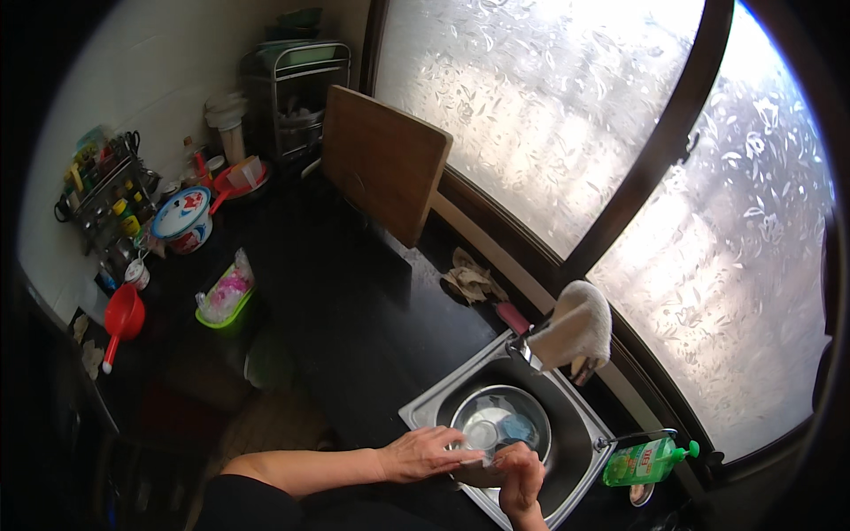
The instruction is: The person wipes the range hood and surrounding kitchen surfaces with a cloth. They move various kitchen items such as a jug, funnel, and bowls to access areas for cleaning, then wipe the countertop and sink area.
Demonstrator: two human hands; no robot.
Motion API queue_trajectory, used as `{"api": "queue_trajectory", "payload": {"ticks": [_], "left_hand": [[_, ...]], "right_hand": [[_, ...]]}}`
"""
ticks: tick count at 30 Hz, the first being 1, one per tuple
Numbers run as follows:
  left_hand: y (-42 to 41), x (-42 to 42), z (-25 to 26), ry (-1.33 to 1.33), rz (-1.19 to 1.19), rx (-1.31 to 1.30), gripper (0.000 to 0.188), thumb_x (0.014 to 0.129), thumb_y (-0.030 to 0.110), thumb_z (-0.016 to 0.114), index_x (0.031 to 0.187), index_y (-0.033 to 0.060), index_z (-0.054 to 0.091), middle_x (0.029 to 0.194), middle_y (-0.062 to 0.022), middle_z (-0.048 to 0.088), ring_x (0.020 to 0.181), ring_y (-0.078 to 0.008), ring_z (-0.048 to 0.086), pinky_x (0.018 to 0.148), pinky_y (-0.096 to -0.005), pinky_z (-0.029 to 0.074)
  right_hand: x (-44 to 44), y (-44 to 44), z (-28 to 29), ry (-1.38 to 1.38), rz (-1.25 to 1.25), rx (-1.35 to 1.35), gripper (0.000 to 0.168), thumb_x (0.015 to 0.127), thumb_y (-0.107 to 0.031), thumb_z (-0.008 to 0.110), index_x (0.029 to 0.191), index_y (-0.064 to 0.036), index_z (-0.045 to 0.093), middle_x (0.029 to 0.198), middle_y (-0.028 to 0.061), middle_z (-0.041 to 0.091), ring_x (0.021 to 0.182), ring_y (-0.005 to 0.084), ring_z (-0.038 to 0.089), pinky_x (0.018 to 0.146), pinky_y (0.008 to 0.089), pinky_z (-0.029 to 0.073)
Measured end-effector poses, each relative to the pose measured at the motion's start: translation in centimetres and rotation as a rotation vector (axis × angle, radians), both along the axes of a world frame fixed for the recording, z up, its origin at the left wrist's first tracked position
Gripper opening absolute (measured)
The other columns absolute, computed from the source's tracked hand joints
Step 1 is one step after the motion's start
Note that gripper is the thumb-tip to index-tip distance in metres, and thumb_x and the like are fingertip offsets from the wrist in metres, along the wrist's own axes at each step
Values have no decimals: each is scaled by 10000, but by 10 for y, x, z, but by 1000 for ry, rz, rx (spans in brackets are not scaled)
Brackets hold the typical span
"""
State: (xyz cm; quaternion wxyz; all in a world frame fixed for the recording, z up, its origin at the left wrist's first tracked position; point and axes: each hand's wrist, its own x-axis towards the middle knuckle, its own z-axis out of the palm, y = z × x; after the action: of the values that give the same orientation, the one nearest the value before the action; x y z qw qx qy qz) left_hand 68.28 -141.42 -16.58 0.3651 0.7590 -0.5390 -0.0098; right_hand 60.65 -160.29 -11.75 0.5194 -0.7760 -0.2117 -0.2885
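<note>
Over the near side of a stainless steel sink [591,425], my left hand [425,455] and my right hand [521,474] come close together. Both pinch a small translucent item [488,458], perhaps thin plastic or glass; its exact kind is unclear. Beneath them a round metal basin [546,425] rests in the sink. A blue cloth or sponge [518,428] and a clear round item [481,435] lie inside the basin. A pale towel [574,328] hangs over the faucet area at the sink's back edge.
A green soap pump bottle [641,461] lies right of the sink. A wooden cutting board [385,159] leans by the window. A crumpled rag [471,275] lies behind the sink. Leftward on the black counter are a green basket [226,322], red ladle [124,315] and lidded enamel pot [186,219].
</note>
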Motion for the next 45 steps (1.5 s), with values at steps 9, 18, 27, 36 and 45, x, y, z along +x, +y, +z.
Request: {"api": "queue_trajectory", "payload": {"ticks": [9,18,27,36,45], "left_hand": [[114,92,22,784,-272,-501,396,831,152,675,1199,56,565,1342,-128,436,1247,-261,420,986,-388,393],[217,155,18,352,14,-120,256,700,185,750,870,115,571,881,-17,612,879,-181,591,853,-331,361],[261,241,81,-191,381,-80,119,773,64,624,851,95,539,777,-49,511,586,-237,564,499,-338,492],[296,202,21,-246,82,297,112,798,213,659,852,144,590,745,0,531,674,-164,558,588,-291,409],[263,189,-105,33,242,397,433,823,159,600,1240,84,512,1342,-106,447,1259,-283,399,1010,-428,357]], "right_hand": [[111,149,38,183,-112,-304,112,837,55,445,846,-30,516,732,92,575,636,190,544,584,290,424],[155,202,51,219,-260,56,104,826,11,421,789,-44,502,714,63,505,693,158,495,643,265,407],[243,177,31,396,-147,474,73,922,-75,461,852,-92,470,754,-39,439,627,18,355,526,162,249],[204,159,-12,800,436,-234,262,807,3,533,1028,-94,633,980,116,609,890,243,605,793,356,468],[192,268,-144,538,23,-543,396,830,-198,608,1220,-171,548,1291,122,481,1253,326,405,1016,493,311]]}}
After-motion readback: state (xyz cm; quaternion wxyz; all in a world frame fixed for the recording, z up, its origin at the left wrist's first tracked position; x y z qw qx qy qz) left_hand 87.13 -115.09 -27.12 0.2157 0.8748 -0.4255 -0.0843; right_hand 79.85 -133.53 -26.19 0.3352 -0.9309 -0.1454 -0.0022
